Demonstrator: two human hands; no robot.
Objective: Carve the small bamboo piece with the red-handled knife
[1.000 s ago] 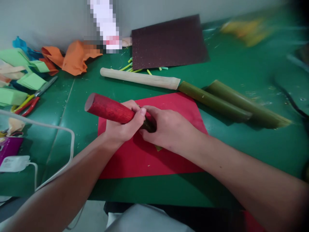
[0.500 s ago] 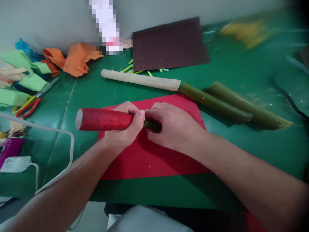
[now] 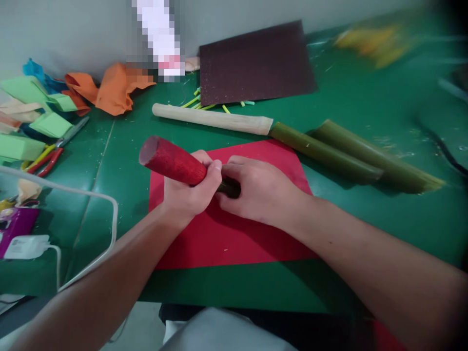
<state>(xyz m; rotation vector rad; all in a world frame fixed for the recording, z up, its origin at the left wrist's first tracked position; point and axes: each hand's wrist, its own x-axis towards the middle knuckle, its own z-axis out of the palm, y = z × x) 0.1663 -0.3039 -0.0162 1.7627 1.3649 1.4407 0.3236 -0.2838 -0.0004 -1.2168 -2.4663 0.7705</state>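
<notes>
My left hand (image 3: 192, 190) is wrapped round a red cylinder (image 3: 171, 158), whose flat round end tilts up to the left. Beside it, my right hand (image 3: 263, 190) has its fingers curled on a short dark green piece (image 3: 230, 187) that shows between the two hands. How the green piece meets the red cylinder is hidden by my fingers. Both hands are over a red sheet (image 3: 234, 243) on the green table.
Behind lie a pale stick (image 3: 212, 119), green bamboo-like pieces (image 3: 329, 153) and a dark brown sheet (image 3: 256, 66). Orange paper (image 3: 115, 90), green paper (image 3: 51, 124), scissors (image 3: 49, 161), a white plug (image 3: 27, 246) and its cable are at the left.
The red cylinder has tilted, its free end moving up and to the right. My left hand has turned with it, and both hands stay closed.
</notes>
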